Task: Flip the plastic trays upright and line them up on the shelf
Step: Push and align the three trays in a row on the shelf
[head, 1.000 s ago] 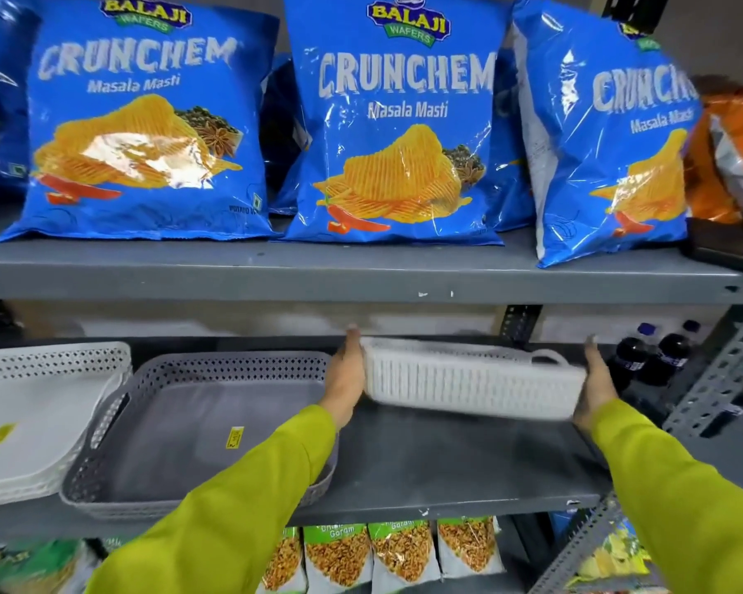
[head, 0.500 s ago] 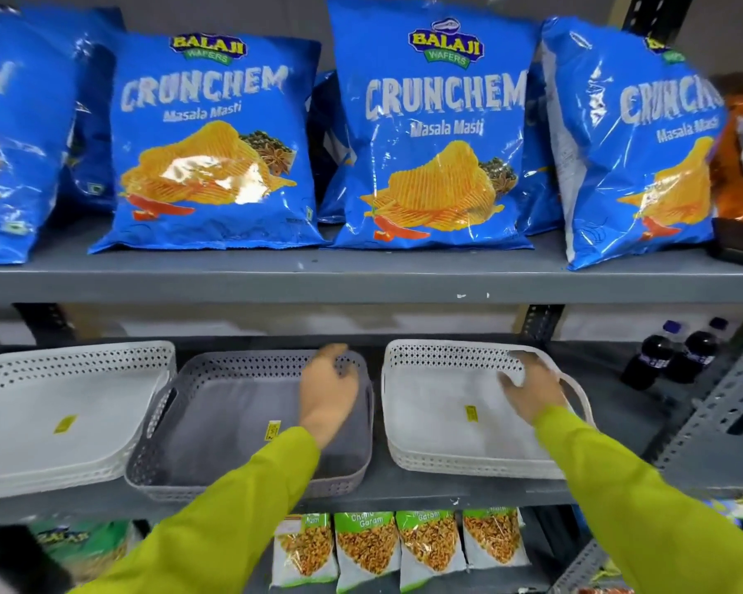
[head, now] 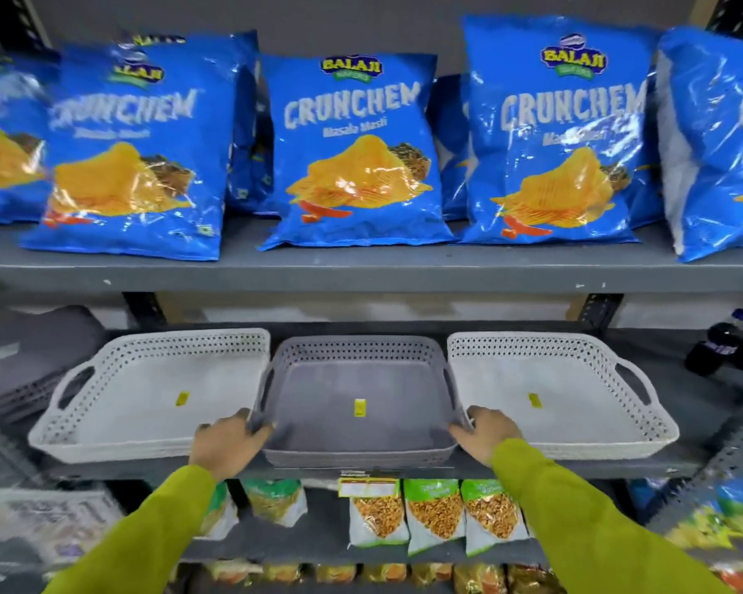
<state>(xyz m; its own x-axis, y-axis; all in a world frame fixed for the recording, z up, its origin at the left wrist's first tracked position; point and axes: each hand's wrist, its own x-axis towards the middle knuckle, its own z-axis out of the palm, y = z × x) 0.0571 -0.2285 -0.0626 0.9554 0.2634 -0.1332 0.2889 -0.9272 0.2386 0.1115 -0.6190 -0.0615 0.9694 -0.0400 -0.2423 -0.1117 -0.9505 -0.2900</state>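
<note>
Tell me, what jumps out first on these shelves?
Big blue chip bags fill the top shelf. Below them, three trays stand upright in a row: white tray, grey tray, white tray. The left hand and right hand grip the grey tray's front corners.

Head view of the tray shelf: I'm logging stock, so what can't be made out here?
- Yellow stickers in the perforated plastic trays: too small to read.
- Dark grey stack at far left: blurred, partly behind the left white tray.
- Dark bottles at right: labels blurred.
- Left hand and right hand cover the grey tray's front corners.
</note>
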